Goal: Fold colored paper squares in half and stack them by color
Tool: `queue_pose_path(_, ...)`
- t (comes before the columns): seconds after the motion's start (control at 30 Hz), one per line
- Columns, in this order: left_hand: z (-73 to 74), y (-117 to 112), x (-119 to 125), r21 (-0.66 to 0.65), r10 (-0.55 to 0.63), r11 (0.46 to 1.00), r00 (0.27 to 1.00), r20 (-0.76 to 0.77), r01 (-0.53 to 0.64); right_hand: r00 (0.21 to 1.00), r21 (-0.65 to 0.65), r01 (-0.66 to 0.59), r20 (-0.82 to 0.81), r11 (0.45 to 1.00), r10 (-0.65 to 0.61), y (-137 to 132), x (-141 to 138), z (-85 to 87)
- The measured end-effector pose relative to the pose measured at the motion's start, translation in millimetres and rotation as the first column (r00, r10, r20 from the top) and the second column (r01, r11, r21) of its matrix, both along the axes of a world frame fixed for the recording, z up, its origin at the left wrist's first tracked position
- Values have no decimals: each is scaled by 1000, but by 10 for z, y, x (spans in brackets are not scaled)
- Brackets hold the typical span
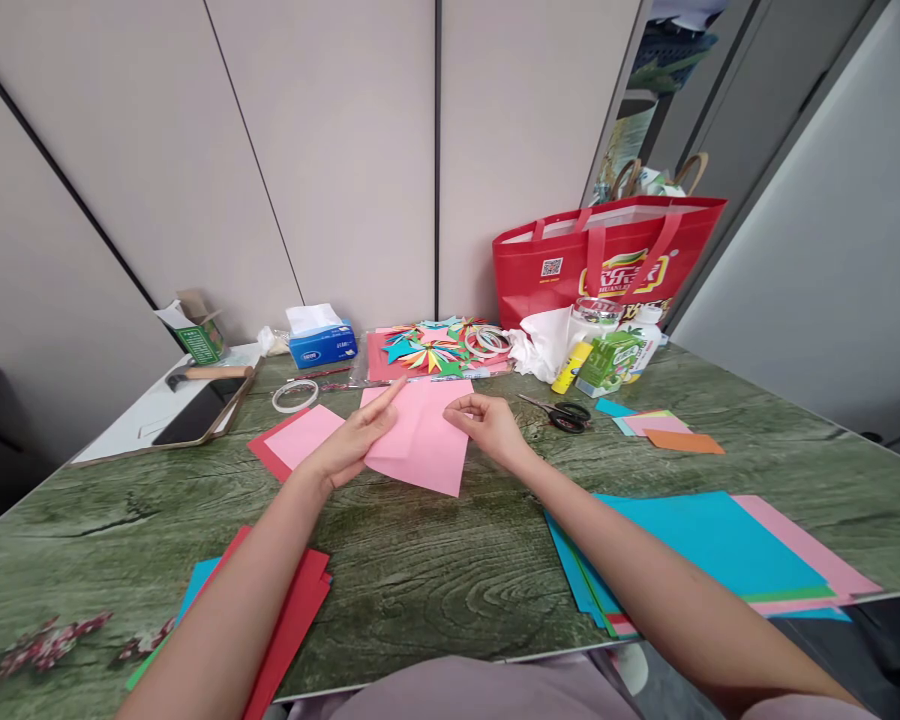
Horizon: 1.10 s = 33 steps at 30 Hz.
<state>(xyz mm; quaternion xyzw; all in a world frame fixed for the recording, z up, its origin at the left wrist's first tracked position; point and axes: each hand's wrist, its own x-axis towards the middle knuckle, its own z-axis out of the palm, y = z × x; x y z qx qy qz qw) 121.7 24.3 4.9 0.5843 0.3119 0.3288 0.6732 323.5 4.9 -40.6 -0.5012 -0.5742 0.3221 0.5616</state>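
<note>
A pink sheet of paper [431, 460] with a faint crease is held up just above the table, between my two hands. My left hand [354, 440] grips its left side, thumb and fingers stretched along the paper. At the right edge, my right hand [491, 425] pinches the sheet between thumb and fingertips. Beside my left hand lie a smaller pink sheet [304, 437] and a red sheet [265, 455] under it. Black-handled scissors [566, 415] rest on the table to the right of my right hand.
Colored paper stars [431, 350] and tape rolls lie at the back. Behind my right hand stand a yellow glue stick [571, 368], a green carton [607, 365] and a red bag [540, 290]. Paper stacks flank my forearms, blue [690, 540] and red [292, 620]. A phone [202, 410] lies left.
</note>
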Motion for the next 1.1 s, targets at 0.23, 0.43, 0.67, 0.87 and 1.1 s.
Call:
queue_pose_path(0.23, -65, -68, 136, 341, 108, 939, 980, -165, -46, 962, -87, -124, -256, 988, 98, -68, -68, 115)
queue_pose_path(0.43, -81, -48, 150, 618, 317, 770, 936, -155, -159, 978, 13, -121, -167, 993, 122, -115, -91, 131)
queue_pose_path(0.67, -27, -90, 190, 257, 228, 938, 973, 42, -231, 948, -55, -87, -311, 995, 65, -62, -58, 62)
queue_pose_path(0.87, -110, 28, 107, 48, 176, 982, 976, 125, -183, 937, -108, -39, -348, 993, -1, -56, -46, 75)
queue_pose_path(1.1, -157, 71, 99, 83, 309, 946, 949, 68, -314, 930, -155, -102, -367, 983, 38, -77, -63, 114)
